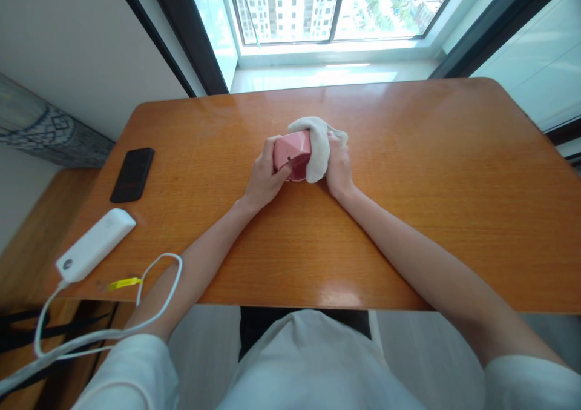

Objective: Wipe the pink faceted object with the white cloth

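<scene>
A pink faceted object (295, 146), perhaps a small pot or holder, is gripped over the middle of the table by my left hand (267, 177). My thumb lies across its near side, the fingers behind its left side. Against its right side, a pale grey-white cloth (319, 149) is pressed by my right hand (339, 166), whose fingers are closed on the cloth and partly covered by it. The cloth drapes over the object's top right. What lies under the cloth is hidden.
On the wooden table (436, 216), a black phone (132, 175) lies at the left. Nearer me is a white power strip (96, 244); its white cable (177, 277) loops over my left forearm, with a yellow tag (124, 283) beside it. A window (333, 10) is beyond the far edge.
</scene>
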`<state>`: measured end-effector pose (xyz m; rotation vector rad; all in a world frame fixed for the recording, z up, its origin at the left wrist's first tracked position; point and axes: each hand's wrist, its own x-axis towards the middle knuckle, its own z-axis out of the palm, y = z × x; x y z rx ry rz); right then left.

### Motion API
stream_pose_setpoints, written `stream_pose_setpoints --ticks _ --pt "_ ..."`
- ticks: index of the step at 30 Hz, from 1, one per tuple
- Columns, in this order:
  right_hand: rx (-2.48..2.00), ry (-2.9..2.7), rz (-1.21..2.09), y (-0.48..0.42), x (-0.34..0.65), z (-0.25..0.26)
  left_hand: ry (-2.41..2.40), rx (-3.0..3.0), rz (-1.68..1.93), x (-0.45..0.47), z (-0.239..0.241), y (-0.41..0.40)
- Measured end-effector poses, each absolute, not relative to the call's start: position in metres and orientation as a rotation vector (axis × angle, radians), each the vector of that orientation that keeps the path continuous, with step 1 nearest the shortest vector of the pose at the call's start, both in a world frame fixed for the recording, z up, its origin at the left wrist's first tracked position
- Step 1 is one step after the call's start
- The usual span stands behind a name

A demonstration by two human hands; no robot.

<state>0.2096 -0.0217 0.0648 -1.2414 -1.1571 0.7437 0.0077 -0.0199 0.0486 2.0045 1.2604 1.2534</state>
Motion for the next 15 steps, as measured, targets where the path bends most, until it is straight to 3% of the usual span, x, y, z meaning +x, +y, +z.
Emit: stream_pose_setpoints --ticks 15 --pt "-1.272 -1.505 0.548 -0.03 0.203 0.065 1.203 1.418 1.381 0.004 0.045 -0.001"
